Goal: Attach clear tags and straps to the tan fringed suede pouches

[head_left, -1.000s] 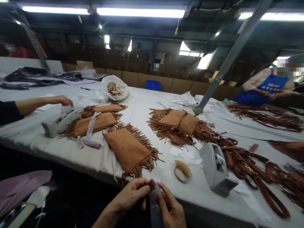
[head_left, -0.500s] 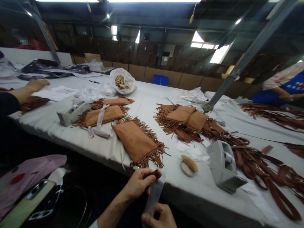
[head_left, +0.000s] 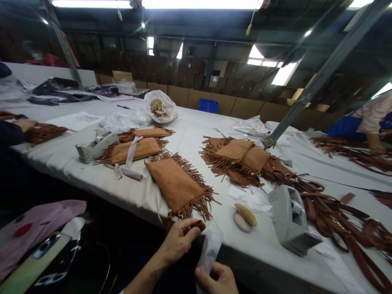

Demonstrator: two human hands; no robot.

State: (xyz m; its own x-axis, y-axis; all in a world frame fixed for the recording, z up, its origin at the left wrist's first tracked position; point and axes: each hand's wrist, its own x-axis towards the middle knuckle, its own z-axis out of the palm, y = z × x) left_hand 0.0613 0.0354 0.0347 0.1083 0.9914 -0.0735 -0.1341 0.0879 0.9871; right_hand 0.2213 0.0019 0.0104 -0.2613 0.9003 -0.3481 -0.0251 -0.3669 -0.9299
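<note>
My left hand pinches the brown strap end of a tan fringed suede bag that lies at the near edge of the white table. My right hand, at the bottom edge of the view, grips a strip of clear plastic film that rises toward the strap end. Both hands hover just off the table's front edge.
A grey tape dispenser stands right of my hands, beside a small oval pad and a heap of brown straps. More fringed bags lie mid-table. Another dispenser and bags are left, near a co-worker's arm. A phone rests at my lower left.
My right hand has dropped lower and pulled the clear film down from the strap end. The co-worker's hand at left drew back. The view shifted slightly to the left.
</note>
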